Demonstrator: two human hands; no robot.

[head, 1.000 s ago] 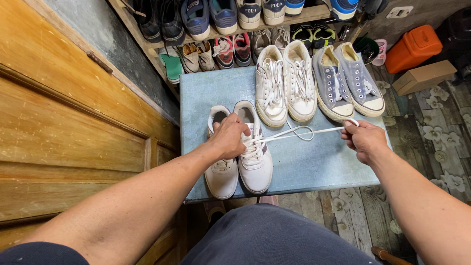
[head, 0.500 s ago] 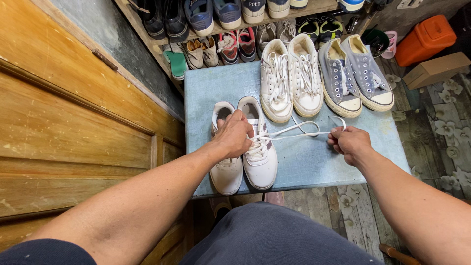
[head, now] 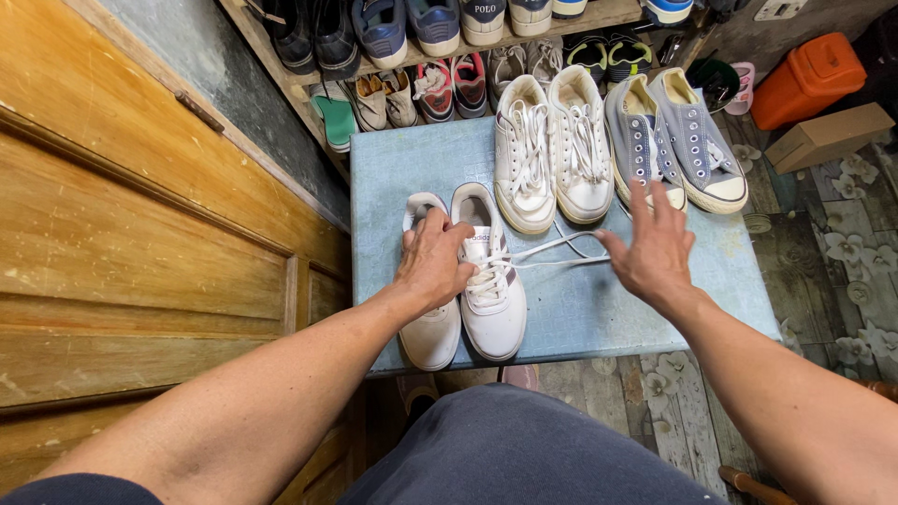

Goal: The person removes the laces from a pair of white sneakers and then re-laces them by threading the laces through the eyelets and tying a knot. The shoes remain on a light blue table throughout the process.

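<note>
A pair of white sneakers (head: 491, 304) stands at the near left of a pale blue table (head: 580, 318). My left hand (head: 435, 262) lies across both shoes, its fingers gripping the laced top of the right one. That shoe's loose white laces (head: 561, 251) trail to the right over the tabletop. My right hand (head: 655, 245) hovers just past the lace ends, palm down, fingers spread, holding nothing.
A second white pair (head: 552, 154) and a grey canvas pair (head: 673, 140) stand along the table's far edge. Behind it is a shoe rack (head: 421, 56) full of shoes. A wooden door (head: 140, 243) is on the left; an orange container (head: 804, 79) and a cardboard box (head: 828, 136) sit far right.
My right hand has let go of the lace ends and opened with fingers spread. The laces now lie slack on the table. My left hand stays on the sneakers.
</note>
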